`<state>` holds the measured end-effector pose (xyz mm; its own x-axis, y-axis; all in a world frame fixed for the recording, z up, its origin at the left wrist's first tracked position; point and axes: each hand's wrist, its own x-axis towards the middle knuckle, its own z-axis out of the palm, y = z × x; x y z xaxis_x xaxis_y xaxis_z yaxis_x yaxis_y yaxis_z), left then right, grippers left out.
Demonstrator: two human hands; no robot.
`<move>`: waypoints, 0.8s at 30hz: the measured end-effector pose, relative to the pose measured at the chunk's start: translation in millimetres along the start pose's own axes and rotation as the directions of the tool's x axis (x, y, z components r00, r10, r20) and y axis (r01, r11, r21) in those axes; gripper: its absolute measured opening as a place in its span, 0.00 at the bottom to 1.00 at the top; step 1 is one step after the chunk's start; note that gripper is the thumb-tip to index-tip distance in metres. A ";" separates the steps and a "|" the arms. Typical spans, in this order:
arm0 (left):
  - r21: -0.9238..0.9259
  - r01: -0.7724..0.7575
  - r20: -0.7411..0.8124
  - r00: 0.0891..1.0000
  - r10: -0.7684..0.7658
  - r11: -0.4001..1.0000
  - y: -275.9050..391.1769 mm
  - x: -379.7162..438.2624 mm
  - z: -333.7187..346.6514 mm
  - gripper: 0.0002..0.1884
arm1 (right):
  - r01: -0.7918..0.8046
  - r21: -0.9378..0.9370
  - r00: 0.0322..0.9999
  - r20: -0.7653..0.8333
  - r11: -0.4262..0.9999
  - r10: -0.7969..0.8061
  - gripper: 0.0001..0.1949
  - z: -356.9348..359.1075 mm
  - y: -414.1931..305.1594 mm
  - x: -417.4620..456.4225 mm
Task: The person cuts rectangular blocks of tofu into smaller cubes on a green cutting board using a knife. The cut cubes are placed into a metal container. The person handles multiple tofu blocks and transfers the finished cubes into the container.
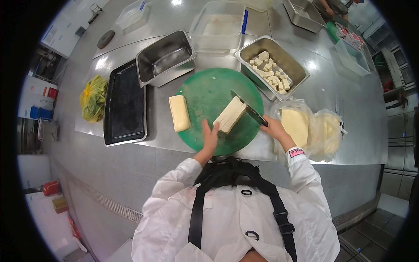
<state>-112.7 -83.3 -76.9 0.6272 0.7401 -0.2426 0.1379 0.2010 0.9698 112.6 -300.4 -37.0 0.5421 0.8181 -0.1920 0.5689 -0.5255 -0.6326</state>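
A round green cutting board [203,82] lies before me on a steel table. On it rests a pale block [230,114], perhaps cheese or butter, with lengthwise cuts. My left hand [210,136] touches the block's near left end, thumb and fingers apart. My right hand [273,127] grips the black handle of a kitchen knife [251,112], whose blade lies along the block's far right end. A second, uncut pale block [179,113] sits at the board's left edge. Small pale cubes [270,73] lie in a deep steel pan [296,70] beyond the board to the right.
Left stand a steel pan [165,59], a black tray [126,104] and a yellow plastic bag [94,98]. A plastic tub [217,29] stands behind the board. Bagged pale blocks [294,126] lie right of my right hand. A co-worker [330,9] is at the far right.
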 end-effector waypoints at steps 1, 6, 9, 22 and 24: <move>-0.186 0.099 0.007 0.995 -0.100 0.977 -8.0 2.2 12.2 0.43 | 0.003 0.003 1.000 0.008 1.000 -0.003 0.15 -2.3 -0.1 -1.4; -0.660 0.199 0.003 0.965 -0.262 0.724 -27.6 23.4 45.7 0.46 | 0.027 0.001 0.998 0.051 1.000 -0.027 0.14 -3.7 -5.0 -11.6; -0.660 0.193 -0.022 0.961 -0.276 0.726 -17.9 34.6 38.5 0.49 | -0.008 0.012 0.998 0.064 1.000 0.007 0.14 -1.4 -14.1 -19.6; 0.871 -0.323 0.219 0.930 0.295 0.370 52.9 40.3 19.1 0.59 | -0.164 -0.083 0.986 -0.006 0.983 0.164 0.16 18.4 -41.8 -44.4; 0.881 -0.401 0.362 0.913 0.191 0.249 66.7 39.3 34.7 0.59 | -0.163 -0.086 0.987 -0.010 0.983 0.162 0.15 21.1 -42.6 -44.2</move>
<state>-52.2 -63.0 -20.9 0.8759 0.4817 -0.0278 0.4583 -0.8125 0.3602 51.4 -309.2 -17.4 0.6336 0.7195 -0.2845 0.5245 -0.6697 -0.5257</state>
